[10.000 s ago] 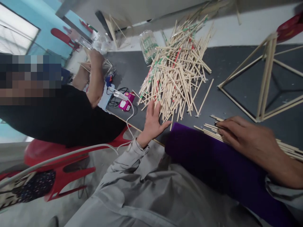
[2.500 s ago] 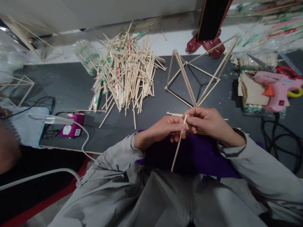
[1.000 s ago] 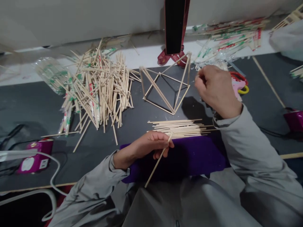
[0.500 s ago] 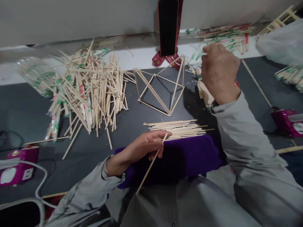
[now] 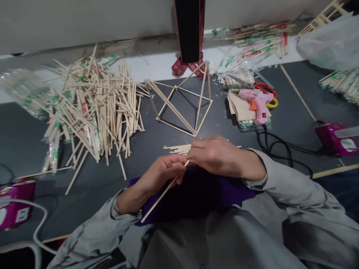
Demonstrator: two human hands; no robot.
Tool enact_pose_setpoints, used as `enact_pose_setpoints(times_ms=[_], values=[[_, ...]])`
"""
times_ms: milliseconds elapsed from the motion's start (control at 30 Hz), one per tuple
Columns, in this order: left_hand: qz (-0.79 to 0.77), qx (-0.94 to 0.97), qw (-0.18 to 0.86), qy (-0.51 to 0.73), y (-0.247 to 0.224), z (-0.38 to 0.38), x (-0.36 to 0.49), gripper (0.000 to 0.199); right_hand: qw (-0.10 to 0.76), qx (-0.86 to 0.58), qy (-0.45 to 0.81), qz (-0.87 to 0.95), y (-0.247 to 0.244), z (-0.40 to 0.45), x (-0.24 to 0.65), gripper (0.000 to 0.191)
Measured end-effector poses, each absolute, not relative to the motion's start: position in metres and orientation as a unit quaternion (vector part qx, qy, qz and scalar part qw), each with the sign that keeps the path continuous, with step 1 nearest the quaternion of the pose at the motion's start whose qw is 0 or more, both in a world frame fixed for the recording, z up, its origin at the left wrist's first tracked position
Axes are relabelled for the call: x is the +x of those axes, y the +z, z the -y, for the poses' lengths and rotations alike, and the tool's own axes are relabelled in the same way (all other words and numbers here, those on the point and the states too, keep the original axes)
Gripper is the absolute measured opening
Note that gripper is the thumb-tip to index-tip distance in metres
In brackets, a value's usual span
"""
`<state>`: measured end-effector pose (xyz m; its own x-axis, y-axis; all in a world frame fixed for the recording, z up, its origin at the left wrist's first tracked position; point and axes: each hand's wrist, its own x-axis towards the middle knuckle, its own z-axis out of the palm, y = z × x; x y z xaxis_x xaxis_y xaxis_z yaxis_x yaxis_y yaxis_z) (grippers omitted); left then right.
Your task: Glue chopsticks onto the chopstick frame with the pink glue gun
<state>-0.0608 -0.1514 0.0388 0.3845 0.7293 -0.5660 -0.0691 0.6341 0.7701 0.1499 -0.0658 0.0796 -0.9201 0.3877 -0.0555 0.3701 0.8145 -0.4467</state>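
Note:
My left hand is closed round a thin wooden chopstick, which slants down toward my lap. At its upper end my right hand is pinched, fingertips meeting those of the left; whether it grips the tip or something small is hidden. Beneath and behind the hands lies a row of loose chopsticks, partly covered. Just beyond stands an open frame of joined chopsticks. A pink glue gun rests to the right on a stack of wrapped sticks and tan pieces, beside red-and-yellow-handled scissors.
A big heap of chopsticks and plastic wrappers fills the left. At the back a phone stands upright on a red strap. Magenta power boxes sit at both sides, with cables. A purple cloth lies at the front edge.
My right hand has come down from above the glue gun to the chopstick's upper end, uncovering the glue gun and scissors. The left hand keeps its hold, and the view has shifted slightly.

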Motion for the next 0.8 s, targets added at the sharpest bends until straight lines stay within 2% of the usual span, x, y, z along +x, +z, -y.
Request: enact_pose_setpoints(times_ms=[133, 267, 333, 500, 667, 800], values=[[-0.504, 0.343, 0.751, 0.253, 0.042, 0.156, -0.056, 0.042, -0.004, -0.186, 0.219, 0.958, 0.076, 0.080, 0.149, 0.024], [-0.505, 0.397, 0.719, 0.266, 0.041, 0.160, -0.054, 0.031, -0.065, -0.226, 0.100, 0.967, 0.070, 0.098, 0.144, 0.030], [-0.507, 0.430, 0.697, 0.270, 0.038, 0.161, -0.054, 0.025, -0.063, -0.231, 0.070, 0.968, 0.067, 0.098, 0.142, 0.030], [-0.506, 0.585, 0.570, 0.278, 0.037, 0.167, -0.054, 0.019, -0.058, -0.198, 0.194, 0.959, 0.060, 0.092, 0.147, 0.016], [-0.484, 0.709, 0.483, 0.174, 0.040, 0.171, -0.050, 0.016, -0.100, -0.255, 0.086, 0.958, 0.050, 0.116, 0.156, 0.023], [-0.439, 0.787, 0.428, 0.078, 0.038, 0.175, -0.044, 0.019, -0.066, -0.191, 0.143, 0.969, 0.039, 0.124, 0.167, 0.015]])
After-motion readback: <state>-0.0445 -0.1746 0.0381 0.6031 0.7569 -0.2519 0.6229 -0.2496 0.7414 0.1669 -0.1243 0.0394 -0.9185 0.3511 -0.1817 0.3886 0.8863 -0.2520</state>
